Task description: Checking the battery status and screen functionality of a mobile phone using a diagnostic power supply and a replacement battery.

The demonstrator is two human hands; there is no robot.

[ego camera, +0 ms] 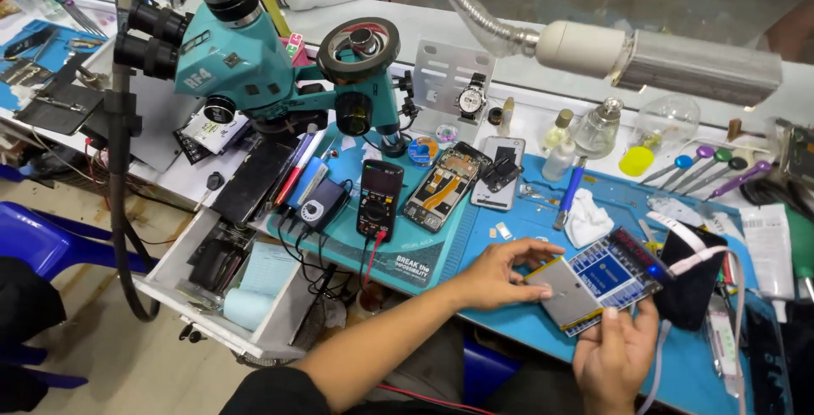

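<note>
— At the tabletop's (543,330) near edge, both hands pinch the blue board (604,277): left hand (500,272), right hand (615,351).
— Fingers clamped only at its rims; it could slip and yank the white cable (699,254).

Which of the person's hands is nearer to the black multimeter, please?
Left. The left hand rests just right of the multimeter; the right hand sits farther right, nearer the person.

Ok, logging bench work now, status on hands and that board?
Left hand steadies silver battery. Right hand grips blue board beside it. Nothing blocking.
</note>
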